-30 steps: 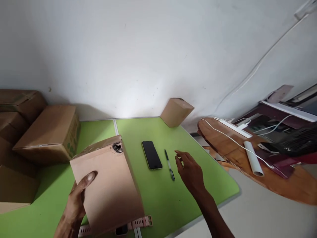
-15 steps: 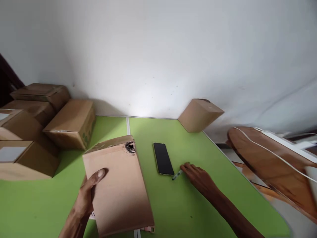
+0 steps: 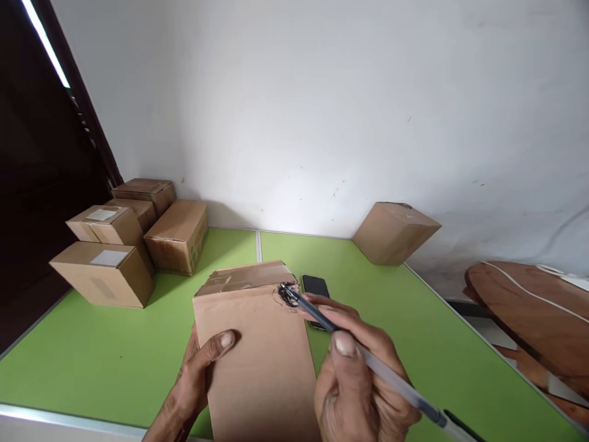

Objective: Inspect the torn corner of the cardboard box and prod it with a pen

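Pen (image 3: 368, 359) lifted; now touching box (image 3: 257, 350).

The left hand (image 3: 197, 374) is reaching in from the lower edge, thumb lying flat and pointing right, fingers tucked out of sight. The right hand (image 3: 356, 383) is sitting low and close to the camera, its fingers (image 3: 343, 344) curling shut in a writing grip, knuckles turned leftward.

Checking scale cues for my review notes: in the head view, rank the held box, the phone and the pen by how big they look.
1. Held box, largest by far.
2. Pen, long but thin, and enlarged by nearness to the camera.
3. Phone, smallest, though partly hidden behind the right hand, so unsure.
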Available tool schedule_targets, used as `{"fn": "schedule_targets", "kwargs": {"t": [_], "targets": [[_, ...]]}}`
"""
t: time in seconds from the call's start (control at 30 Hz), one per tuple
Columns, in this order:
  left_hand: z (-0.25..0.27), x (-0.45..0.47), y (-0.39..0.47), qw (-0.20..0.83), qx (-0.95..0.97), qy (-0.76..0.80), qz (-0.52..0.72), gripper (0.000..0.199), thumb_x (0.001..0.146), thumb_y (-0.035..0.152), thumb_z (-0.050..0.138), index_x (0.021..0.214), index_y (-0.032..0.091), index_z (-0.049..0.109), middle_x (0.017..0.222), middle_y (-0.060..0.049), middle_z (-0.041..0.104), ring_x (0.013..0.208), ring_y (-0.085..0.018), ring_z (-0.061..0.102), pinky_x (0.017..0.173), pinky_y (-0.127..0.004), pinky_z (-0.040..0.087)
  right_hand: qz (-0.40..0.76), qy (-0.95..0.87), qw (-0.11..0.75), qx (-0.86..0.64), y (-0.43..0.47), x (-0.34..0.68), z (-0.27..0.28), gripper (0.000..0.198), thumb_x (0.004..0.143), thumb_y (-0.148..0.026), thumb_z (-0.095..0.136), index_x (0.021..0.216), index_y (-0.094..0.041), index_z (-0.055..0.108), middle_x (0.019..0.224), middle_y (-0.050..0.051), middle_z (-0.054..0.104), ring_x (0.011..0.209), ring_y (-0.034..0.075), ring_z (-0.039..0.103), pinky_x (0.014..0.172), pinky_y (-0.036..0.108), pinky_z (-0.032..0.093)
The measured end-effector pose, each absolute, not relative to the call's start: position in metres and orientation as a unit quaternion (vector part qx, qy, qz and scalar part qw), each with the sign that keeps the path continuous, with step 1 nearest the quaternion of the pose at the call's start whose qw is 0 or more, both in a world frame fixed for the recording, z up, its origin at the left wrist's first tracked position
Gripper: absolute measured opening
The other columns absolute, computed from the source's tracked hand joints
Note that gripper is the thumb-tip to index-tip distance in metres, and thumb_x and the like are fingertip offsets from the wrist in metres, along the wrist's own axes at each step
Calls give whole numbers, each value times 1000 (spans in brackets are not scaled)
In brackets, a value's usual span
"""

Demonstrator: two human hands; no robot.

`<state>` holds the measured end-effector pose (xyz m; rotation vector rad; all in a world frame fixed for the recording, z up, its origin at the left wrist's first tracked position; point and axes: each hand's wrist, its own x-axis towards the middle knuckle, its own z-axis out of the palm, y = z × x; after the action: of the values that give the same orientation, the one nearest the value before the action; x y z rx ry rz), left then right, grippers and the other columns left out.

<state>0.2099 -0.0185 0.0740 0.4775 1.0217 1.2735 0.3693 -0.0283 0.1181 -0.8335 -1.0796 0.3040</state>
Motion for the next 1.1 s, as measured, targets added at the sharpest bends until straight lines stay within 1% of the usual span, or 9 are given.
{"fn": "schedule_targets", "kwargs": {"t": [0.1,0.17,0.37,0.57,0.67,0.77,0.93,1.0,1.1], "targets": [[73,202,-30,647,210,453,576,92,54,48,100,135,16,71,117,-16,84,114,-49,77,92,-56,64,124,-523,758,-369,-38,364,113,22,106,-22,66,120,-29,81,115,4,82,111,23,75,96,37,60],[73,198,-35,645,211,450,581,100,55,50,99,144,16,66,123,-17,83,116,-49,76,94,-57,63,106,-521,763,-368,-43,361,115,21,106,-23,66,119,-28,81,114,4,82,109,23,75,95,37,60],[74,191,-38,649,205,447,581,107,54,52,100,149,17,65,126,-18,83,119,-51,75,94,-58,63,75,-521,763,-376,-45,352,121,19,104,-22,68,115,-28,82,105,4,82,108,23,73,93,36,59],[70,185,-36,648,200,458,575,106,55,55,100,147,16,66,124,-17,83,118,-50,76,95,-58,63,58,-552,741,-377,-40,353,115,21,104,-18,66,115,-27,81,103,4,81,107,23,72,92,36,59],[70,184,-34,648,185,454,582,105,53,54,100,145,16,66,128,-17,82,121,-50,75,94,-56,65,78,-547,741,-382,-39,352,114,19,105,-20,65,113,-27,80,102,4,79,107,22,71,91,35,59],[71,181,-33,639,167,463,591,103,51,53,102,141,15,68,128,-17,82,122,-51,74,92,-55,66,102,-528,749,-387,-39,350,114,16,106,-23,65,109,-27,81,101,4,79,105,22,71,85,32,60],[67,177,-34,626,160,477,596,93,51,52,101,131,14,73,116,-16,85,118,-52,76,91,-57,66,92,-504,765,-390,-44,345,116,14,105,-24,67,105,-25,81,95,4,79,97,22,72,79,31,58],[66,176,-34,624,157,482,594,87,51,52,101,126,14,76,113,-15,86,117,-51,76,91,-57,66,85,-495,769,-395,-46,345,119,12,104,-24,68,105,-25,80,98,5,79,90,22,73,76,33,58],[65,173,-32,607,150,500,599,78,52,53,100,117,15,78,108,-13,87,115,-49,77,91,-54,67,30,-435,794,-423,-42,365,121,13,106,-28,65,108,-22,77,97,6,78,83,24,75,79,41,61]]}}
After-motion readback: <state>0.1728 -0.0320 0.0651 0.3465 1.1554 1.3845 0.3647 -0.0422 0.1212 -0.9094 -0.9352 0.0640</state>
